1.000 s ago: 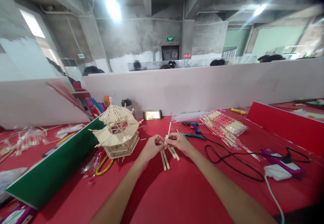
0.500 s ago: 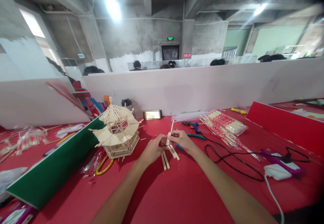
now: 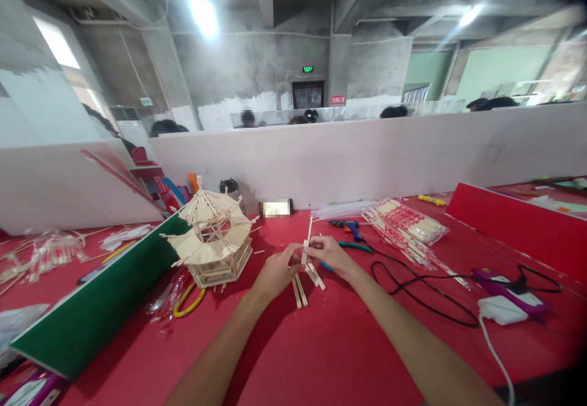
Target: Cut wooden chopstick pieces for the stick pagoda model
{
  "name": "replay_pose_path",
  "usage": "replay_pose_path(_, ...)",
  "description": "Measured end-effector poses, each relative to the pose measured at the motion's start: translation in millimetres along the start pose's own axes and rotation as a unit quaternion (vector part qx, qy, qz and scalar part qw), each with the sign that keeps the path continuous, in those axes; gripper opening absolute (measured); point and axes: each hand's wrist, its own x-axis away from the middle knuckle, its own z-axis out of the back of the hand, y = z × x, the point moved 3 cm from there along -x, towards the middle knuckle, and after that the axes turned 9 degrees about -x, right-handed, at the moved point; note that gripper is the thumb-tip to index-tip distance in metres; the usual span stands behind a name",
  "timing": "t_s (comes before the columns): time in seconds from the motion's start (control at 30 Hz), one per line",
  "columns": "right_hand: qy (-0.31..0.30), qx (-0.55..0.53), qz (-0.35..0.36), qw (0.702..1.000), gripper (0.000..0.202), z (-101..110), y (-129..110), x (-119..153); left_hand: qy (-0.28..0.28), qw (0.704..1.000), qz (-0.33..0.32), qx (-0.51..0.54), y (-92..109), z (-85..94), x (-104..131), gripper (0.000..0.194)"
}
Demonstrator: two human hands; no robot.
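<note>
Currently, left of both hands, a pavilion model (image 3: 224, 248) stands with walls and tiered roof assembled; a gap shows between roof slats. The left hand (image 3: 277, 268) pinches the lower part of the held sticks (image 3: 309, 230), located between the hands; whether these are joined cannot be told. Loose sticks (image 3: 302, 293) lie unattached, nearer the wearer than the fingertips. The right hand (image 3: 329, 253) pinches the same piece higher up. Beyond it sits a glue gun (image 3: 352, 228); farther right, packaged sticks (image 3: 408, 225) lie unused.
</note>
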Motion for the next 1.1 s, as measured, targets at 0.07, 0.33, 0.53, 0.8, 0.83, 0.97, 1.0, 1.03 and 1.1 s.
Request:
replay_pose_path(0.07,-0.001,0.0,0.0,1.0,0.037,0.8,1.4,-0.7,-0.002,1.0,0.007,0.012,0.4,0.0,-0.1,0.043)
replay_pose_path(0.33,-0.006,-0.004,0.0,1.0,0.036,0.3,0.2,-0.6,0.001,1.0,-0.01,0.017,-2.2,-1.0,0.1,0.045)
replay_pose_path(0.53,-0.006,0.001,0.0,1.0,0.037,-0.5,-1.8,1.0,0.001,1.0,-0.008,0.006,-1.6,-0.1,0.3,0.041)
replay_pose_path(0.8,-0.009,0.008,-0.001,1.0,0.038,-0.7,-1.7,1.0,0.008,1.0,-0.003,0.005,-1.3,-0.3,1.1,0.038)
replay_pose_path(0.83,-0.009,0.007,-0.001,1.0,0.038,-0.5,-1.3,1.0,0.006,1.0,-0.002,0.004,-1.5,-0.3,1.1,0.038)
replay_pose_path(0.97,-0.011,-0.002,-0.007,1.0,0.037,-0.7,-1.6,1.4,0.007,1.0,-0.014,-0.018,-2.2,-0.4,1.5,0.037)
replay_pose_path(1.0,-0.012,-0.004,-0.007,1.0,0.037,-0.9,-2.2,1.7,0.009,0.999,-0.019,-0.024,-2.2,-0.4,1.7,0.037)
replay_pose_path(1.03,-0.013,-0.005,-0.008,1.0,0.036,-1.3,-2.7,1.9,0.011,0.999,-0.022,-0.029,-2.3,-0.4,1.9,0.037)
replay_pose_path(1.1,-0.015,-0.005,-0.011,1.0,0.035,-1.8,-3.4,2.3,0.014,0.999,-0.024,-0.038,-2.4,-0.3,2.2,0.037)
